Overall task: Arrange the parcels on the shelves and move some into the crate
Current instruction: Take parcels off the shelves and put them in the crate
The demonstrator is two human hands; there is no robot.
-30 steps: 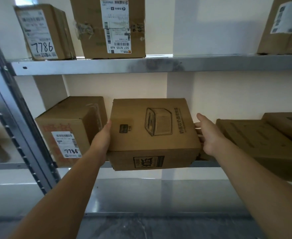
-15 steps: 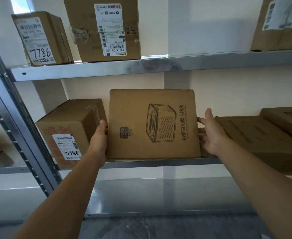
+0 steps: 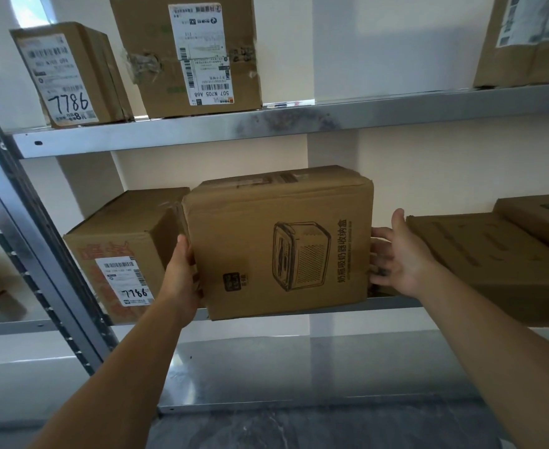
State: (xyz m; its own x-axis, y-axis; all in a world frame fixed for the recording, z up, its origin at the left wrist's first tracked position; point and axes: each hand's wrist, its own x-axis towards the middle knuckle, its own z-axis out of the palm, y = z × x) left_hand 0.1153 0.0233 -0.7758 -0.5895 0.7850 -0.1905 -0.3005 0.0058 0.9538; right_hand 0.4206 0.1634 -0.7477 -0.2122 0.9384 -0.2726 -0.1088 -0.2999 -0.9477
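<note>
The left hand [image 3: 182, 280] grips the left edge of the printed box [image 3: 283, 251]. The right hand [image 3: 399, 257] is open, its straight fingers touching the right side. The box stands on the middle shelf [image 3: 347, 310], between a labelled box [image 3: 117, 254] and a flat box [image 3: 493, 260].

You're standing in a parcel storeroom: steel rack shelves [image 3: 266, 124] carry taped cardboard parcels [image 3: 150, 89] bearing barcoded shipping labels [image 3: 198, 50] and handwritten numbers [image 3: 69, 103] like 7786.
</note>
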